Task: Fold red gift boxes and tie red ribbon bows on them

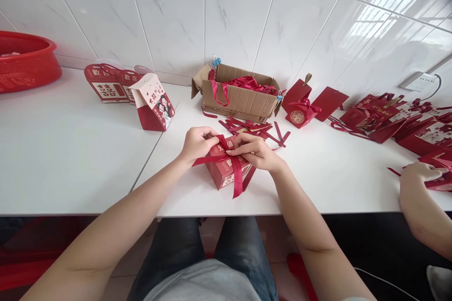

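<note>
A red gift box (219, 172) with pale printing lies on the white table in front of me. Around it runs a dark red ribbon (238, 176), crossed at the top, with loose tails hanging down the front and out to the left. My left hand (201, 143) pinches the ribbon at the box's upper left. From the right, my right hand (256, 150) has thumb and finger closed on the ribbon at the crossing. The fingers partly cover the knot area.
Behind the box stands a cardboard carton (240, 99) of red ribbons, with cut strips (247, 127) before it. Upright gift boxes (155, 106) stand left, near a red basket (28, 63). On the right are more boxes (374, 113) and another person's hand (420, 174).
</note>
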Tool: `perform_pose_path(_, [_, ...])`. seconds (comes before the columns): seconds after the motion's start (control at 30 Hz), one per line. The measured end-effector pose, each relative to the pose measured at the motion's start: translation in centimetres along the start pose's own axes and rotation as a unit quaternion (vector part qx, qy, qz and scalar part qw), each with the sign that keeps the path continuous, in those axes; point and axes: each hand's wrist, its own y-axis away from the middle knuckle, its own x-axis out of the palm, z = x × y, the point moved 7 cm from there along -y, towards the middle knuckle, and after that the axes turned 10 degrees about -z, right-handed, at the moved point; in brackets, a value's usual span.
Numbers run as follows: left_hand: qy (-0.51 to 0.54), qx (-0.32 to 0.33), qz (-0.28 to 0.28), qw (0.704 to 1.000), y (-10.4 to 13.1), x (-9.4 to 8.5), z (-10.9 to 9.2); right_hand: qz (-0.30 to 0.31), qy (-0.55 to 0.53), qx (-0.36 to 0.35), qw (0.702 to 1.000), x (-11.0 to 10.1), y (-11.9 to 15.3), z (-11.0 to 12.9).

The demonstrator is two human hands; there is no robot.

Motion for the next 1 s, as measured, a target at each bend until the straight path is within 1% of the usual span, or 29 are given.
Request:
perform_pose_path(0.07, [0.024,-0.016,0.009,1.0,0.1,0.2,0.2,-0.027,-0.008,0.003,1.0,-0.2,0.0,-0.2])
perform_pose_path(0.13, [0.068,-0.042,0.014,0.997,0.2,0.5,0.4,-0.071,-0.017,0.022,0.997,-0.6,0.1,-0.6])
perform_pose_path(0.2, [0.112,-0.068,0.013,0.991,0.3,0.6,0.6,-0.109,-0.032,0.062,0.992,-1.0,0.2,-1.2])
perform_pose_path(0.27, [0.145,-0.091,0.005,0.985,0.3,0.7,0.8,-0.13,-0.057,0.118,0.983,-1.3,0.4,-2.2])
perform_pose_path(0.37, [0.176,-0.118,-0.003,0.977,0.2,0.7,1.2,-0.123,-0.116,0.209,0.963,-1.3,1.0,-4.1])
perform_pose_path(0.47, [0.191,-0.137,0.026,0.972,0.1,1.2,1.8,-0.115,-0.172,0.285,0.936,-1.3,1.5,-6.0])
perform_pose_path(0.57, [0.209,-0.148,0.052,0.965,0.2,1.8,2.2,-0.104,-0.229,0.333,0.909,-0.8,1.8,-7.1])
perform_pose_path(0.67, [0.241,-0.147,0.069,0.957,0.4,2.4,2.1,-0.09,-0.287,0.351,0.887,0.1,1.8,-7.3])
perform_pose_path(0.77, [0.26,-0.148,0.073,0.951,0.6,2.5,1.8,-0.095,-0.3,0.357,0.879,0.4,1.9,-7.2])
perform_pose_path(0.83, [0.249,-0.141,0.061,0.956,0.6,2.3,1.6,-0.103,-0.285,0.35,0.886,0.2,2.0,-7.0])
perform_pose_path(1.0, [0.199,-0.119,0.031,0.972,0.4,1.6,1.1,-0.13,-0.215,0.291,0.923,-0.8,1.4,-5.2])
